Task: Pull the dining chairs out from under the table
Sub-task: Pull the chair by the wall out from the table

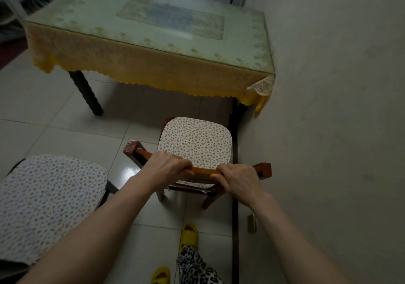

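I am looking down from a head-worn camera at a rectangular dining table (pixel 140 27) with a glass top over a yellow lace cloth, standing against a pale wall (pixel 328 86) on its right side. On the white tiled floor (pixel 43 99) in front of it stands a reddish-brown wooden dining chair with a small-print floral seat cushion (pixel 195 145). Its seat is fully clear of the table's near edge, and its back faces me.

My left hand (pixel 166 167) and right hand (pixel 237 179) are both closed over the chair's curved wooden top rail (pixel 202 171), fingers wrapped over the front, the two hands near each other with a short stretch of rail showing between them. The chair sits just beside the wall.

At lower left, a second dining chair with a matching floral cushion (pixel 48 202) stands well apart from the table, so I judge it already pulled out. The one I hold looks nearly finished too. No chair shows under the near side of the table now; dark chair backs appear beyond the far end, but I cannot tell whether those still need pulling. My yellow slippers (pixel 188 234) stand close behind the chair.
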